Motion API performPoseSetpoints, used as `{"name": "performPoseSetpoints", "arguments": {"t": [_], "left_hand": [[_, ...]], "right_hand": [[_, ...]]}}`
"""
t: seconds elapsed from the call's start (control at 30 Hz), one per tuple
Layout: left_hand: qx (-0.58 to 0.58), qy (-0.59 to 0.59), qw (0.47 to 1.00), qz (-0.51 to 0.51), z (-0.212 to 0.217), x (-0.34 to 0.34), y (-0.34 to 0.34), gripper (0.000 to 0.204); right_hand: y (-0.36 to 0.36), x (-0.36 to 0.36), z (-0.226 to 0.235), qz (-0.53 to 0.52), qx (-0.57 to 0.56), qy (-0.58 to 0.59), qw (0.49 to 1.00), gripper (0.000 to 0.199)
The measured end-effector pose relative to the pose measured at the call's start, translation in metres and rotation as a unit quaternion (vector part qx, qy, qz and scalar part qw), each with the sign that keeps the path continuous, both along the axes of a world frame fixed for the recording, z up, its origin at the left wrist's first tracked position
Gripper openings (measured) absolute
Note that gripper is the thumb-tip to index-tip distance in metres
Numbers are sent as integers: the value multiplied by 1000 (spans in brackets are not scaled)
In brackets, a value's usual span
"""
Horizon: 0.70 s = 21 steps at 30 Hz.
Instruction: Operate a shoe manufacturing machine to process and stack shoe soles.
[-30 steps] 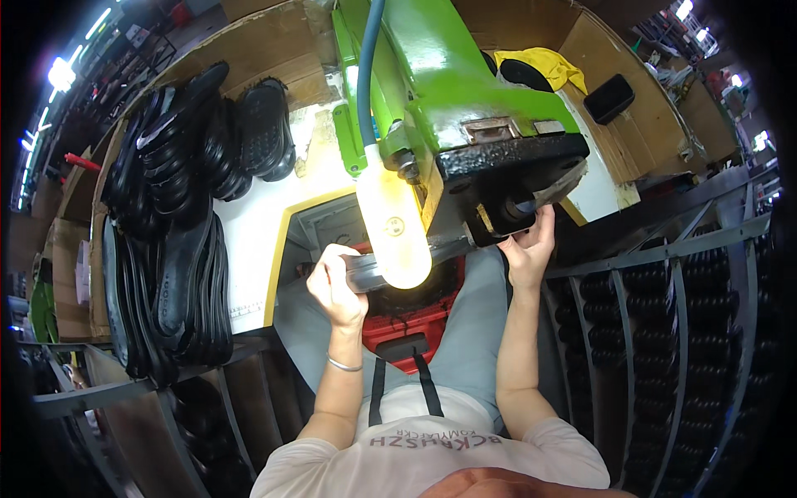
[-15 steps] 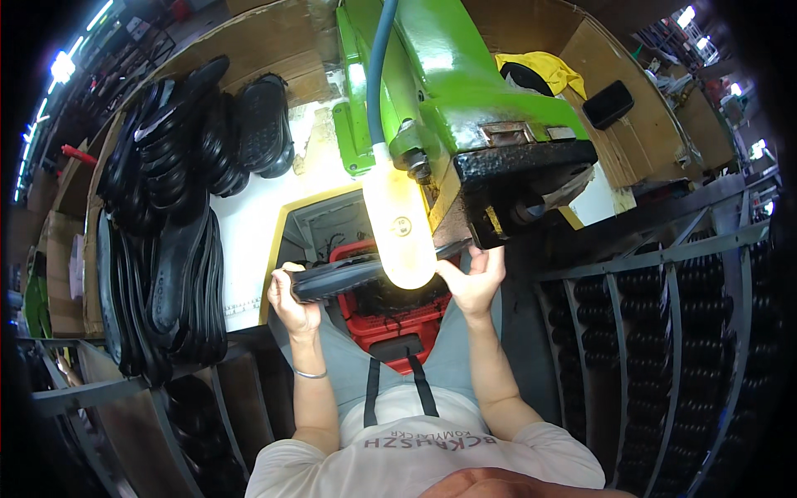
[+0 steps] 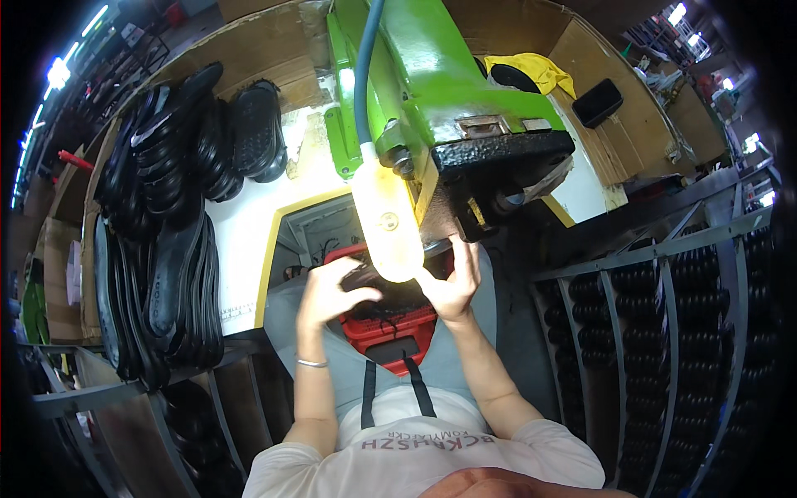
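Note:
My left hand is raised to the left of the glowing oval lamp, its thumb and fingers apart around the near end of a black shoe sole. To the lamp's right, my right hand grips the black shoe sole, fingers pointing up beneath the machine's dark head. The lamp hides the middle of the sole. Above my hands stands the green machine, with a blue-grey hose leading down to the lamp. Below is a red plastic basket holding black scraps.
Black soles are stacked on the white table at left, with a single sole beside them. A yellow cloth and a black phone lie at the back right. Metal racks filled with dark soles flank me.
My left hand has come off the sole's left end and moved right, its fingers spreading. The sole has shifted or turned mostly behind the lamp. My right hand stays near the machine head.

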State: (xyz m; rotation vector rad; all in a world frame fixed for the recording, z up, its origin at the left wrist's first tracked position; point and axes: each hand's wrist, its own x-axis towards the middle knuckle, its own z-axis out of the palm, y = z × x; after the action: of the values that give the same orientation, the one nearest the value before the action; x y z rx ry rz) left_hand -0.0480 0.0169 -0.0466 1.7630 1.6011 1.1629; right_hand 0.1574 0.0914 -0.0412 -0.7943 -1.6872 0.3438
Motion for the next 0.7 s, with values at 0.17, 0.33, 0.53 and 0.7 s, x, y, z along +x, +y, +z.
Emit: {"name": "performPoseSetpoints", "arguments": {"t": [0.17, 0.33, 0.53, 0.7], "left_hand": [[114, 32, 991, 65, 12, 51, 25, 29], [125, -46, 990, 37, -38, 63, 25, 37], [99, -189, 971, 105, -65, 91, 24, 39], [130, -342, 917, 159, -88, 116, 31, 40]], "right_hand": [[-7, -5, -3, -11, 3, 4, 1000, 79], [-2, 1, -30, 25, -63, 83, 994, 73], [-15, 18, -114, 207, -391, 323, 837, 64], [-31, 30, -149, 295, -568, 494, 588, 59]]}}
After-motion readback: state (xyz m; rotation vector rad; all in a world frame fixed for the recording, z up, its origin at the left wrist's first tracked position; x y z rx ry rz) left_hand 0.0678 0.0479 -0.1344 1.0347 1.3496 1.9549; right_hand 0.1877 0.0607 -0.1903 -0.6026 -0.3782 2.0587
